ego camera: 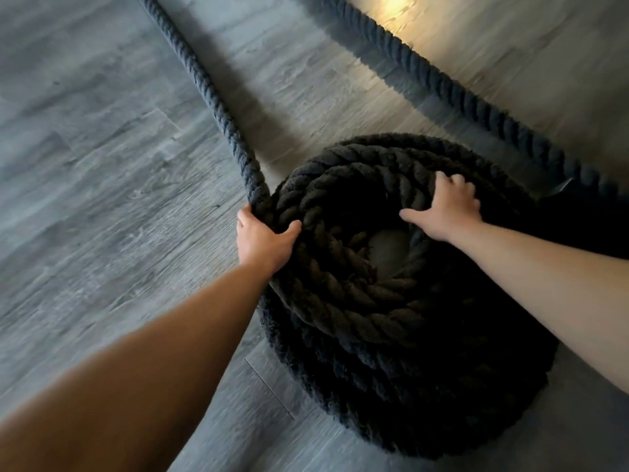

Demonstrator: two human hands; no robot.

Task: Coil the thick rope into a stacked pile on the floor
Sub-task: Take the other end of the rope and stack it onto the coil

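Subject: thick dark twisted rope (200, 80), lying on a grey wood-plank floor (85, 165).

Pile: the coil (374, 301) sits between the two hands and extends toward the person, below both forearms. Several turns are stacked one on another. The lower turns spread wider than the upper ones. A small patch of floor shows through the central opening, between the hands.

Left hand (262, 240): closed around the rope at the coil's left edge. The thumb lies over the top of the turn, on the inner side. The remaining fingers wrap the outer side and are mostly hidden. From this grip a free run of rope leads straight away from the person along the floor and out of view at the top.

Right hand (446, 209): palm down on the top turn at the far right side of the coil. The fingers (454, 183) curl over the turn. The thumb is spread toward the central opening.

A second run (442, 86) of rope lies on the floor beyond the right hand. It passes just behind the coil and out of view at the right edge. Whether it joins the coil cannot be told.

A bright patch of light (398, 5) falls on the floor well beyond the right hand.
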